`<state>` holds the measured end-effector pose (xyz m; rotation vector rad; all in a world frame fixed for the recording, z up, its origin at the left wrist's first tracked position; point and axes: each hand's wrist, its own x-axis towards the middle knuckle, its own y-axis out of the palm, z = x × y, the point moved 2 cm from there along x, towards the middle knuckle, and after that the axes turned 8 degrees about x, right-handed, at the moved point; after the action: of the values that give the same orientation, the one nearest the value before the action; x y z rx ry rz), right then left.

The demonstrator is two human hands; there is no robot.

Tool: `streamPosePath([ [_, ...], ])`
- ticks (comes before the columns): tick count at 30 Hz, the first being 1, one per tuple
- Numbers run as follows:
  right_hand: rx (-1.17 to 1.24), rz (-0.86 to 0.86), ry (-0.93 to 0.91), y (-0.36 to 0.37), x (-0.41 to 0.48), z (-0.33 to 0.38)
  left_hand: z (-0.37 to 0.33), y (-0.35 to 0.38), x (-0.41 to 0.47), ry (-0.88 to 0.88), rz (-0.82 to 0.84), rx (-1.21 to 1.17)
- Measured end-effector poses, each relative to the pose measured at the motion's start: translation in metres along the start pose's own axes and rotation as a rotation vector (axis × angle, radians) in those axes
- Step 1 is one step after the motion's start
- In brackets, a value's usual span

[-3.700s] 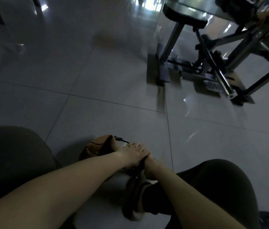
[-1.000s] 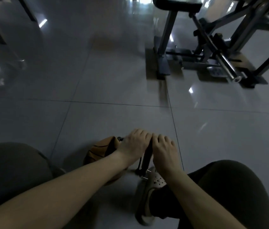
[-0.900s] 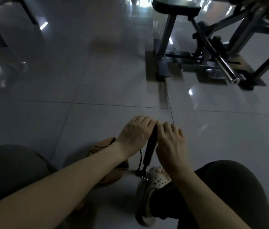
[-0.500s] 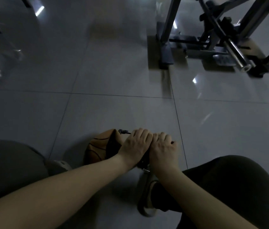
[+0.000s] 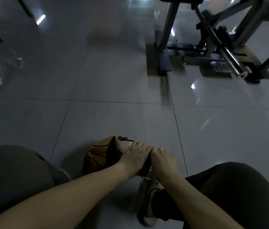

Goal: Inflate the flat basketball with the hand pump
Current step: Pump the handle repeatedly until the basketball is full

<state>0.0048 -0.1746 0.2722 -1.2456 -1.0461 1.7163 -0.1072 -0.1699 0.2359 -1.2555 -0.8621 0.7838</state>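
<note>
hands are gripping low: left hand point(image 5: 134, 158) and right hand point(image 5: 162, 161) are curling round the hand pump point(image 5: 145, 171) handle for shared force, shoe point(image 5: 148, 200) seemingly pinning its base; sagging basketball point(image 5: 99, 156) is lying just left on the floor point(image 5: 114, 121).

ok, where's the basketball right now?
The basketball lies lower centre of the head view on the tiled floor, just left of the left hand.

no legible text, labels or numbers
</note>
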Motion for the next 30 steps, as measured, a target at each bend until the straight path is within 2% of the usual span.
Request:
streamPosePath([
  [5, -0.015, -0.491, -0.060, -0.062, -0.012, 0.006, 0.033, -0.078, 0.023, 0.028, -0.258, -0.068],
  [7, -0.026, -0.614, -0.086, -0.081, -0.015, 0.005, 0.039, -0.103, 0.029, 0.011, -0.317, -0.062],
  [9, -0.041, -0.663, -0.089, -0.085, -0.015, 0.008, 0.037, -0.106, 0.026, -0.014, -0.329, -0.056],
  [15, -0.082, -0.321, -0.019, -0.022, -0.011, 0.014, 0.013, -0.034, -0.003, -0.110, -0.257, -0.098],
  [20, -0.086, -0.128, 0.021, 0.008, -0.001, 0.011, 0.003, 0.016, -0.007, -0.119, -0.124, -0.030],
  [25, -0.090, 0.087, 0.104, 0.034, 0.007, -0.001, -0.012, 0.041, -0.011, -0.069, -0.034, -0.098],
  [30, -0.041, 0.134, 0.082, 0.024, 0.008, -0.007, -0.013, 0.039, -0.003, -0.049, 0.082, -0.108],
])
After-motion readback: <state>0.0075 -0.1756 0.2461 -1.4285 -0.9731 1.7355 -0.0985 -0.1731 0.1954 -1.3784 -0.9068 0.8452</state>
